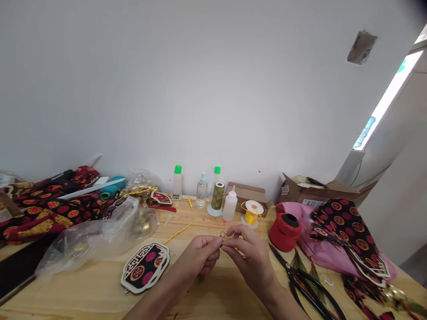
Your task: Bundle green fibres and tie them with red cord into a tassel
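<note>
My left hand [200,257] and my right hand [249,255] meet over the middle of the wooden table [100,289]. Both pinch a small gold loop of cord [222,234] between thumb and fingertips, held just above the table. A thin yellow thread runs from my right hand toward the spool of yellow cord [251,215] behind it. A patterned fabric ornament [145,266] with a white border lies flat to the left of my left hand. Black scissors [302,280] lie to the right of my right hand.
Along the wall stand two green-capped bottles [177,182], a clear spray bottle [201,191], an olive thread spool [218,196] and a white squeeze bottle [230,205]. A red cord spool [285,231], pink and patterned fabric [340,231] and cardboard boxes [313,189] sit right. Plastic bags [96,235] and fabric lie left.
</note>
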The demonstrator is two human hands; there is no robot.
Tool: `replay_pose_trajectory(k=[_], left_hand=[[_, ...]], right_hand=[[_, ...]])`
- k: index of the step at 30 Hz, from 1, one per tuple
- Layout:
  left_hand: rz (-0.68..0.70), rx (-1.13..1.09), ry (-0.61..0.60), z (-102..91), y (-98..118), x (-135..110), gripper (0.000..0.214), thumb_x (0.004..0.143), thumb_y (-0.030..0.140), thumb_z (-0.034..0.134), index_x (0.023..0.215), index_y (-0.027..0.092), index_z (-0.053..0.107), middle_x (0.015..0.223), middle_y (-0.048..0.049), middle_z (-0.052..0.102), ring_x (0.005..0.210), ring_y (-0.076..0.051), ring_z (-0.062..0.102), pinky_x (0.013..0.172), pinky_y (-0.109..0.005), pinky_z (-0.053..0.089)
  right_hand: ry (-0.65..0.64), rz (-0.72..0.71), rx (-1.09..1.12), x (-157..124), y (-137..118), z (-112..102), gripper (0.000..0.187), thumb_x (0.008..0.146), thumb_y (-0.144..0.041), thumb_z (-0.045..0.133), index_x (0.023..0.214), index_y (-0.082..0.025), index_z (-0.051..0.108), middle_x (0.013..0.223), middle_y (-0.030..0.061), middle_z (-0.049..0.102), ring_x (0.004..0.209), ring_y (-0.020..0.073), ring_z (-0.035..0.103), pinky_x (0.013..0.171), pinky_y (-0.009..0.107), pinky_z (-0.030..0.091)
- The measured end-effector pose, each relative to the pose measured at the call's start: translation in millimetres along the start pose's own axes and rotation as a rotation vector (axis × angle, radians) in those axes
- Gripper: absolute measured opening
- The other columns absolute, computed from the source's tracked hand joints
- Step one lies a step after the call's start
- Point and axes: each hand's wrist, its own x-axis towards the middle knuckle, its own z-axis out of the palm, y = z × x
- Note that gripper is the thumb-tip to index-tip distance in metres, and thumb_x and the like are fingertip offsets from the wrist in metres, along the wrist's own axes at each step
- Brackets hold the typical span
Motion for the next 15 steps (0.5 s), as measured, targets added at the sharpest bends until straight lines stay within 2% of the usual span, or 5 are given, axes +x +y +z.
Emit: replay_pose_trajectory(k=[6,15], left_hand=[[-0.004,-0.02,0.0,0.6,1.9,-1.0,0.034,0.07,0.045,0.049,0.056,0.018,0.034,0.045,0.0111,0.019,0.04,-0.004,0.007,0.039,-0.022,0.003],[0.01,-0.052,-0.013,0.2,2.6,-2.0,0.028,0.073,0.04,0.047,0.06,0.017,0.038,0.047,0.0104,0.019,0.042,-0.005,0.006,0.039,-0.021,0.003]], right_hand=[[0.022,-0.05,-0.015,0.3,-1.0,2.8,0.012,0.076,-0.017,0.052,0.071,-0.02,0.063,0.078,0.0052,0.056,0.066,0.0135,0.05,0.056,0.024,0.042],[-0.015,-0.048,0.007,-1.8,-3.5,5.0,0.01,0.075,-0.018,0.054,0.073,-0.02,0.063,0.077,0.0043,0.057,0.067,0.0135,0.05,0.056,0.024,0.041]])
